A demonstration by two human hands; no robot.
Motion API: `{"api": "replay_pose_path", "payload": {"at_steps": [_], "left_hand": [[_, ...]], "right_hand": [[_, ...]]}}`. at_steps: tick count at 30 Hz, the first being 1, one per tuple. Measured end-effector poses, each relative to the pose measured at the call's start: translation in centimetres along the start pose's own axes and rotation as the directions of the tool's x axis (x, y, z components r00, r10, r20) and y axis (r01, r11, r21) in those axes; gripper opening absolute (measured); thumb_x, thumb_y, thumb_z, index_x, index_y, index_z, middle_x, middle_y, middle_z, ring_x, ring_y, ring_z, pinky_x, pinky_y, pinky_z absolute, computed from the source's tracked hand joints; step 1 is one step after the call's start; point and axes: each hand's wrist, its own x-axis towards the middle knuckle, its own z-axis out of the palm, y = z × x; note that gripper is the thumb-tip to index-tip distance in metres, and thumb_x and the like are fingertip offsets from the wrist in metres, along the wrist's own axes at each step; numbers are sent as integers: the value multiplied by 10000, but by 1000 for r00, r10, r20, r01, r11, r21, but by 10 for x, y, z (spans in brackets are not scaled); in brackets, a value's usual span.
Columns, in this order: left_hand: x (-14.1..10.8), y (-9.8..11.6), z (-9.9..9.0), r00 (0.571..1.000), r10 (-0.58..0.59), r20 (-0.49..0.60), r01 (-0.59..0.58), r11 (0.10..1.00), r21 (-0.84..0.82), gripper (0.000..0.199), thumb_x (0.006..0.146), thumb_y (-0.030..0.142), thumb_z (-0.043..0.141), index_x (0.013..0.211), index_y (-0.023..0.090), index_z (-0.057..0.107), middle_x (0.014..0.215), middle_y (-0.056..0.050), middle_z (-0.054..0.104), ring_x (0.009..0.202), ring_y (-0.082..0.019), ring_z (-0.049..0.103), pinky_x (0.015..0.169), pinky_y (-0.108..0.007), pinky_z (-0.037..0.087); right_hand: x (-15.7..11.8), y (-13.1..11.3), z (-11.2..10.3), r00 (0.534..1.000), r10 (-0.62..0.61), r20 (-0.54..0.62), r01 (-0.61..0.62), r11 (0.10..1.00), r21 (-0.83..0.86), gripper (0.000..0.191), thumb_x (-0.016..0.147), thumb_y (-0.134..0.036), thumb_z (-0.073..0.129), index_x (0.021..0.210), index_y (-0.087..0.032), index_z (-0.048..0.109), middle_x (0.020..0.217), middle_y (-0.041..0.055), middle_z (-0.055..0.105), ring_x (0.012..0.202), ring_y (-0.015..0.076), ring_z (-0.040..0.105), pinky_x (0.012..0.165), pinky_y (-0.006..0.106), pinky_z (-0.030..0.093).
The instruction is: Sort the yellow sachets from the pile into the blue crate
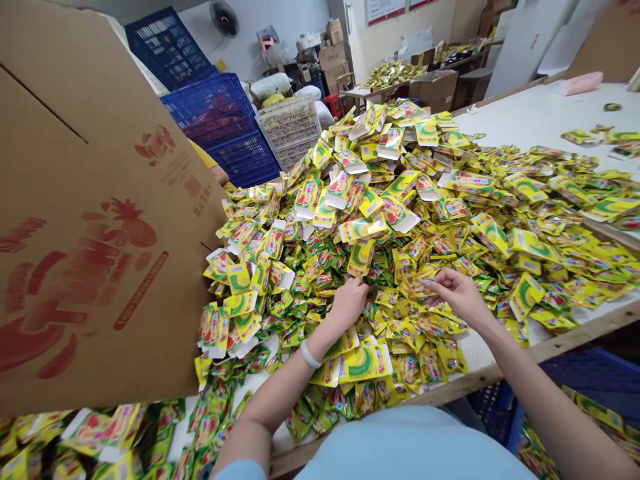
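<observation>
My left hand (351, 299) is closed low over the heap, its fingers on the lower end of a small yellow carton (361, 258) that stands tilted up. A white band circles that wrist. To the right, my right hand (454, 292) has thumb and forefinger pinched at a small yellow packet (417, 289), partly blurred. Green packets (320, 257) lie beyond and left of my left hand, while yellow packets (407, 333) spread below and between both hands. Flat against the near packets rests a yellow carton with a green ring (365, 360).
A large printed cardboard box (100, 233) fills the left side. Piled cartons (350, 180) rise at the back of the table, whose wooden edge (575, 333) runs along the front. Blue crates (220, 127) and a white crate (290, 127) stand behind; another blue crate (590, 380) is below right.
</observation>
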Motion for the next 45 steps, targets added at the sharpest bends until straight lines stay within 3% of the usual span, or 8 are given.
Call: {"api": "replay_pose_path", "payload": {"at_steps": [4,12,25,30,34,39,42,45], "left_hand": [[-19,2,-13,992,-98,-77,79,973,-218,317,1008,307,376,1054,164,655,857,-83,704,753,-221,710,675,-317,533],[-44,8,-22,910,-343,-232,125,761,-636,445,913,500,562,1178,153,650,816,-66,723,730,-246,731,611,-332,573],[-53,47,-13,944,-329,-20,135,441,-887,503,782,659,659,934,190,561,821,-30,703,771,-252,737,706,-388,605],[-49,33,-11,990,-117,-84,28,729,-684,364,934,507,532,937,168,665,903,-75,704,850,-226,687,810,-393,568],[-22,12,-29,967,22,-253,-52,992,-111,300,994,291,431,1144,162,656,1103,-133,647,1036,-240,629,939,-423,519],[13,-16,-45,889,454,53,-437,809,395,676,852,-42,453,1443,285,456,1578,-114,362,1503,-296,253,1200,-589,220],[23,-32,-54,763,555,331,-645,673,360,698,853,-51,451,1447,315,434,1619,-65,308,1532,-258,175,1220,-591,158],[24,-45,-64,768,507,391,-619,743,253,578,866,17,484,1386,268,493,1580,-79,386,1526,-256,199,1222,-583,126]], "right_hand": [[-13,-4,36,985,131,114,-169,874,456,552,578,-576,854,685,-217,448,878,31,712,616,178,666,558,305,527],[-11,-5,70,889,-361,-281,340,932,-123,324,816,-515,687,735,-209,619,837,41,587,714,161,546,605,284,463],[-15,-21,102,977,-176,-123,198,959,202,389,725,-531,783,817,-199,601,1015,59,573,944,186,582,696,270,536],[-23,-9,86,963,28,269,-149,885,442,491,679,-530,808,1018,-220,635,947,54,725,836,216,701,720,380,606],[-22,4,65,997,53,50,-68,927,368,404,656,-508,817,855,-189,671,804,58,755,556,179,662,519,316,560],[-19,10,48,999,-37,3,35,970,243,354,662,-481,815,833,-190,707,831,61,775,690,214,706,563,301,557],[-19,6,46,1000,-18,-8,19,956,292,397,660,-498,816,895,-198,704,900,74,782,696,215,714,510,280,540],[-21,2,46,998,63,-22,-50,926,373,429,622,-504,846,863,-198,665,831,67,774,514,163,642,365,230,433]]}}
